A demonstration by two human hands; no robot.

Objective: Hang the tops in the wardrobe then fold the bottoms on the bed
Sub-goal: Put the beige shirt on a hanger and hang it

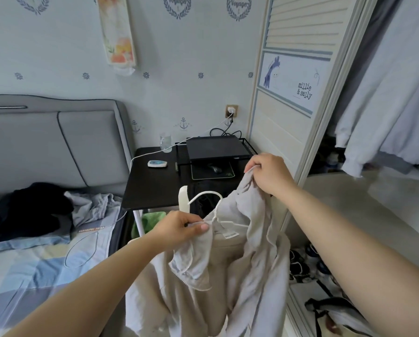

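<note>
the bed (40, 271) lies to the left with a dark pile of clothes (31, 210) on it; the open wardrobe (383, 93) stands to the right, nearer the right hand. the black tabletop (155, 181) sits ahead. the beige hooded top (249, 276) hangs lengthwise downward between both hands. the left hand (179, 227) pinches its collar at the white hanger (211, 207); the right hand (267, 173) grips a raised shoulder. i judge open room rightward.

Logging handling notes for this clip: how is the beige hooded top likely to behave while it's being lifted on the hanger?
Probably floppy: the beige hooded top sags in folds between the left hand and the right hand. It may slide off the thin white hanger, since only part of it seems seated. It looks thick, so likely fairly heavy.
</note>
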